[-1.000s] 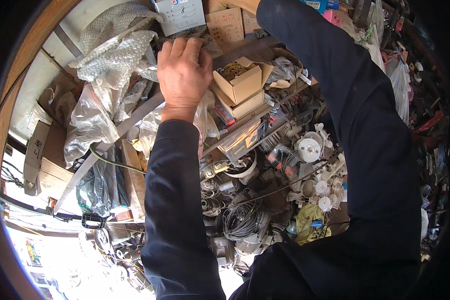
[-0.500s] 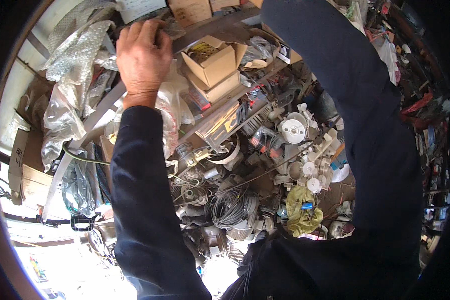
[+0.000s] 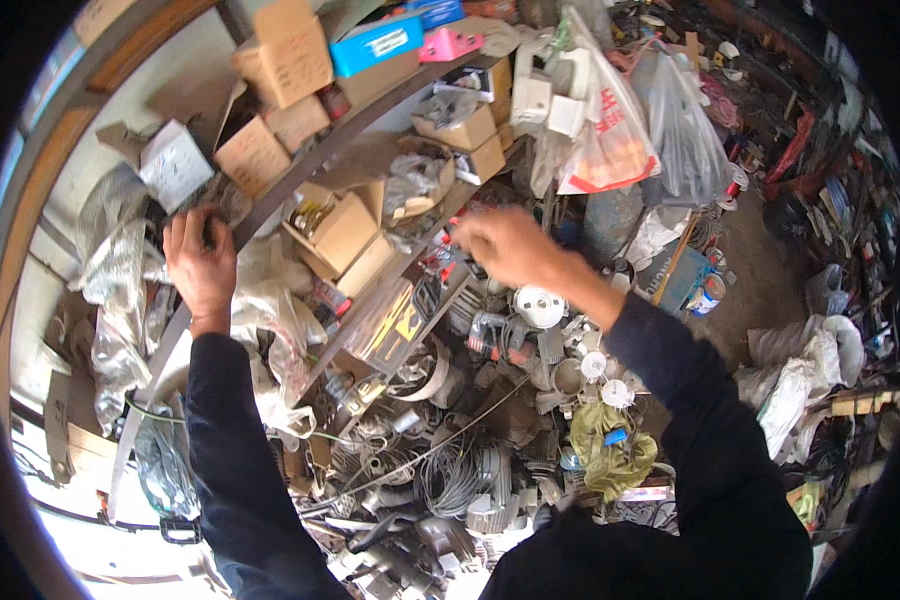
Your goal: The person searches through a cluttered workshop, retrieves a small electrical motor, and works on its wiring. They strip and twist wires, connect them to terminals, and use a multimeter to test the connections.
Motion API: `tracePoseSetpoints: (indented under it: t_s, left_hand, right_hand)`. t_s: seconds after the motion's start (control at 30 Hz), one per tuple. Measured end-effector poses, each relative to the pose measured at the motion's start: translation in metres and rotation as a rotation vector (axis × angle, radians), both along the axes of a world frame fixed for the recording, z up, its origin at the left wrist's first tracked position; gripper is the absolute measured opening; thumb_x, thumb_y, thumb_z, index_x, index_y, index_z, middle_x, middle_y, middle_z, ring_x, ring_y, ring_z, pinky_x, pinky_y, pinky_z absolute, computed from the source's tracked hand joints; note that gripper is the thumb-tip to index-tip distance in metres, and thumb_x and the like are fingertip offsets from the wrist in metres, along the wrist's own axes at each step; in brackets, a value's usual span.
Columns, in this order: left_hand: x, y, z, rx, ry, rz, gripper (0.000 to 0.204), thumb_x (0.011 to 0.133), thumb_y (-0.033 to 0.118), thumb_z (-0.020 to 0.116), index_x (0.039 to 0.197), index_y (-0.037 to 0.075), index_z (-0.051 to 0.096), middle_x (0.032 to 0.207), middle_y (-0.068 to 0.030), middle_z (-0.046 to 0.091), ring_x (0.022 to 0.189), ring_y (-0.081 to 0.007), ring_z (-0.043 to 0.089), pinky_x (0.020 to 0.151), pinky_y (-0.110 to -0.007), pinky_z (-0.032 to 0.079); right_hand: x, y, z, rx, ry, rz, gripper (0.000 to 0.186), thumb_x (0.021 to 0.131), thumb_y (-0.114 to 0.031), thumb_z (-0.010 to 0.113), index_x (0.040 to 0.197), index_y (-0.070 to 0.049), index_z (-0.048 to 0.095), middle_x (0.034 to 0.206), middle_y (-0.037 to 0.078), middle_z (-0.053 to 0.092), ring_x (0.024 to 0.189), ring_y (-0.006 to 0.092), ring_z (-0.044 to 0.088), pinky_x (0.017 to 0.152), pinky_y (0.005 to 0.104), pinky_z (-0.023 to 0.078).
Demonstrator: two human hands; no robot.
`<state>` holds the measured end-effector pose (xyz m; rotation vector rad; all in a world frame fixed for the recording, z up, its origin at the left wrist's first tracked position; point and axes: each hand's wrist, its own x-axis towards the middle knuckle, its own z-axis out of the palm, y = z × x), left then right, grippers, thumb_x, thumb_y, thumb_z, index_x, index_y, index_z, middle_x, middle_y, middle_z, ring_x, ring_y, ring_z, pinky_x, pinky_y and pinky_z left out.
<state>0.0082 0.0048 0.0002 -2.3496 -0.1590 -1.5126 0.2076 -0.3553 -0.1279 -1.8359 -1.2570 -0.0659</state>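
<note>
My left hand [image 3: 202, 268] is at the upper shelf's edge [image 3: 260, 215], with its fingers curled. Whatever it grips, if anything, is hidden. Just beyond it stand a white box [image 3: 175, 165] and a brown carton [image 3: 253, 157]; bubble wrap [image 3: 120, 245] hangs to its left. My right hand [image 3: 510, 250], blurred by motion, reaches over the lower shelf's right end with its fingertips pointing left. Whether it holds anything does not show. An open carton [image 3: 342, 232] and a flat yellow-and-black box [image 3: 380, 325] lie between my hands.
A blue box [image 3: 378, 45] and a pink box [image 3: 450, 45] stand on the upper shelf. Plastic bags [image 3: 685, 130] hang at the upper right. Below lie a wire coil [image 3: 450, 480], white round fittings [image 3: 540, 307], a red power tool [image 3: 495, 338] and a yellow-green bag [image 3: 610, 450].
My right hand has come down from beyond the top edge to the lower shelf. My left hand sits lower and farther left in view. The view has shifted, showing more upper-shelf boxes.
</note>
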Motion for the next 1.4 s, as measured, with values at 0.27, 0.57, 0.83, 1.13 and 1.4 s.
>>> tracePoseSetpoints:
  t_s: [0.27, 0.57, 0.83, 1.13, 1.4]
  left_hand:
    - [0.001, 0.004, -0.001, 0.040, 0.017, 0.008, 0.013, 0.083, 0.005, 0.067, 0.095, 0.007, 0.071, 0.090, -0.0140, 0.062, 0.087, -0.0390, 0.059, 0.080, -0.049, 0.049]
    - [-0.004, 0.004, -0.003, 0.042, 0.064, 0.083, 0.015, 0.079, 0.006, 0.068, 0.094, 0.006, 0.070, 0.095, -0.0179, 0.060, 0.095, -0.0411, 0.058, 0.091, -0.052, 0.047]
    - [-0.002, -0.010, 0.000, -0.001, -0.012, 0.015, 0.013, 0.076, 0.002, 0.067, 0.087, 0.008, 0.068, 0.092, -0.0138, 0.060, 0.089, -0.0389, 0.057, 0.081, -0.050, 0.048]
    - [-0.002, -0.009, -0.001, -0.046, -0.009, -0.010, 0.015, 0.076, 0.002, 0.068, 0.090, 0.008, 0.070, 0.091, -0.0137, 0.061, 0.089, -0.0381, 0.057, 0.081, -0.049, 0.048]
    - [-0.002, -0.014, 0.001, -0.008, -0.012, -0.011, 0.017, 0.076, 0.001, 0.066, 0.091, 0.008, 0.069, 0.090, -0.0140, 0.060, 0.087, -0.0392, 0.056, 0.080, -0.050, 0.047]
  right_hand:
    - [-0.071, -0.082, -0.142, -0.327, 0.474, -0.048, 0.026, 0.107, -0.013, 0.051, 0.118, -0.004, 0.072, 0.108, 0.016, 0.078, 0.082, 0.0226, 0.076, 0.079, 0.0404, 0.062]
    - [-0.135, -0.091, -0.226, -0.037, 0.381, -0.017, 0.020, 0.104, -0.016, 0.061, 0.110, -0.001, 0.072, 0.090, 0.013, 0.077, 0.072, 0.0266, 0.075, 0.067, 0.0409, 0.059]
    - [-0.152, -0.108, -0.237, -0.098, 0.417, 0.031, 0.019, 0.100, -0.016, 0.063, 0.110, -0.003, 0.074, 0.098, 0.015, 0.078, 0.088, 0.0294, 0.078, 0.077, 0.0410, 0.061]
    - [-0.147, -0.128, -0.222, -0.087, 0.318, -0.050, 0.017, 0.096, -0.015, 0.064, 0.100, -0.007, 0.079, 0.091, 0.014, 0.076, 0.084, 0.0339, 0.069, 0.074, 0.0453, 0.056]
    - [-0.158, -0.123, -0.221, -0.070, 0.312, -0.018, 0.020, 0.098, -0.014, 0.060, 0.108, -0.007, 0.076, 0.097, 0.015, 0.078, 0.089, 0.0358, 0.075, 0.079, 0.0456, 0.059]
